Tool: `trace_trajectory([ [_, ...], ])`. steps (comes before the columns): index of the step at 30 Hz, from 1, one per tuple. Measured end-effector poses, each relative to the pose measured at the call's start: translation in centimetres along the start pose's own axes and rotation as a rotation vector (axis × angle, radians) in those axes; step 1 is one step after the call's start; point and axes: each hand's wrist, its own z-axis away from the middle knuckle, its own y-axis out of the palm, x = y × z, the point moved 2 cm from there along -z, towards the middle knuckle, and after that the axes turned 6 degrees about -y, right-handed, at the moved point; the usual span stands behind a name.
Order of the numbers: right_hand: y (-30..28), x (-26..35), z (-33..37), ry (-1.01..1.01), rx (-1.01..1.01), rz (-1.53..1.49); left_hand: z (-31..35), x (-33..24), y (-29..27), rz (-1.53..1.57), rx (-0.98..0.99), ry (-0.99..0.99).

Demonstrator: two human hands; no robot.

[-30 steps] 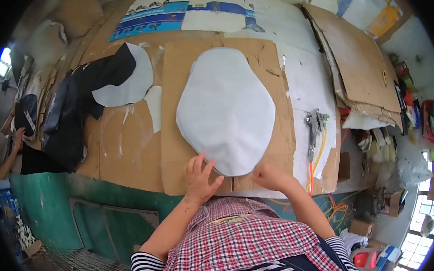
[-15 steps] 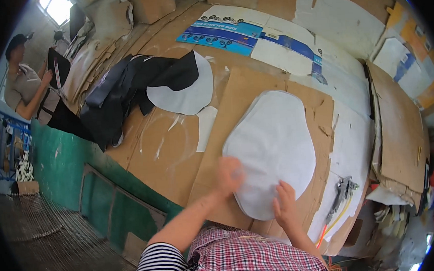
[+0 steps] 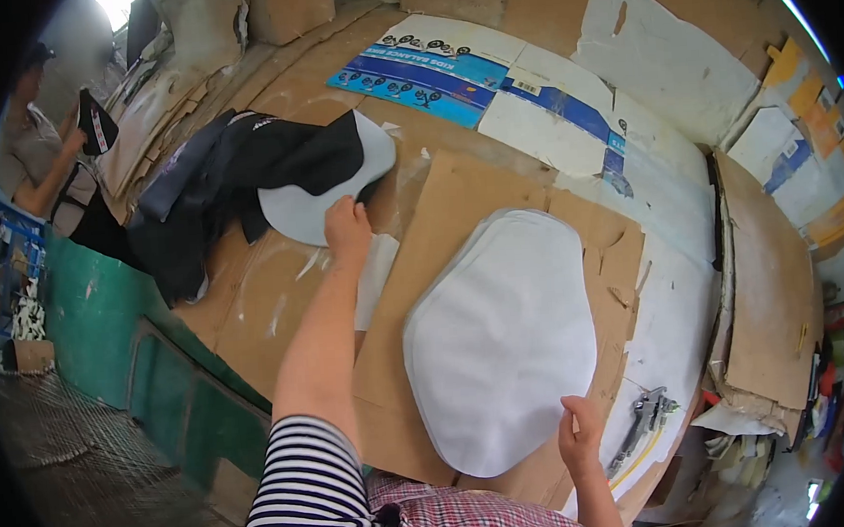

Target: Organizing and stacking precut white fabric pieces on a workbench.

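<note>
My left hand (image 3: 346, 225) is stretched out to the far left, its fingers closed on the near right edge of a black fabric piece (image 3: 314, 159) whose pale grey underside (image 3: 298, 213) is turned up in a curve. That piece lies on a heap of dark fabric (image 3: 181, 201). In front of me a stack of white, rounded-hexagonal sheets (image 3: 504, 345) rests on a brown cardboard sheet (image 3: 446, 189). My right hand (image 3: 579, 433) is beside the stack's lower right edge, fingers loosely apart and holding nothing; whether a fingertip touches the edge I cannot tell.
A spray gun (image 3: 640, 429) with a yellow hose lies at the right edge of the table. Blue-and-white printed cardboard (image 3: 420, 70) covers its far part. Stacked cardboard (image 3: 766, 281) stands to the right. At the far left another person (image 3: 43, 156) holds a dark piece.
My left hand has left the white stack and reached far left to the black fabric piece. My right hand has moved off the sheets to beside their edge. The view has shifted slightly.
</note>
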Motion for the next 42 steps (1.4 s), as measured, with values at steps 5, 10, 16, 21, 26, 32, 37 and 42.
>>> trace_trajectory([
  [5, 1.9, 1.9, -3.4, 0.260, 0.064, -0.383, 9.1, -7.9, -8.2, 0.605, 0.574, 0.393],
  [10, 3.7, 1.7, -8.4, 0.630, -0.093, -0.831, 20.6, -9.0, -13.9, 0.776, 1.231, 0.619],
  [16, 4.3, 0.2, -5.9, 0.581, 0.166, -0.428, 25.9, -7.0, -13.2, 0.732, 1.354, 0.502],
  [21, 7.0, 0.5, -4.1, 0.485, 0.199, -0.436, 24.3, -2.0, -7.9, 0.305, 0.508, 0.370],
  [26, 4.0, 1.7, -4.4, 0.422, -0.138, -0.594, 22.7, -3.8, -6.4, 0.158, 0.532, 0.343],
  [32, 2.5, -5.5, 3.2, 0.815, -0.416, -0.634, 22.7, -11.4, -4.8, -0.004, 0.526, 0.692],
  [37, 2.6, -5.2, 4.5, 0.814, -0.365, -0.570, 21.2, -13.5, -2.3, -0.044, 0.568, 0.931],
  [42, 1.5, -6.4, 2.8, 0.741, -0.307, -0.483, 19.0, -15.7, -1.0, -0.076, 0.573, 1.005],
])
